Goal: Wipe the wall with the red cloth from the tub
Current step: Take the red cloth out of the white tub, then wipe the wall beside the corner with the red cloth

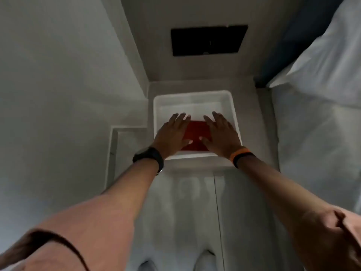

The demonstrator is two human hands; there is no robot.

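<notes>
A white plastic tub stands on the floor against the far wall. Inside it lies a folded red cloth, flat near the tub's front side. My left hand hovers over the cloth's left edge, fingers spread and palm down. My right hand is over the cloth's right edge, also flat with fingers apart. Neither hand grips the cloth; whether they touch it I cannot tell. The white wall runs along the left.
A black rectangular panel is set into the far wall above the tub. A bed with white sheets and a dark blue headboard fills the right side. The white skirting steps out at left. My shoes show at the bottom.
</notes>
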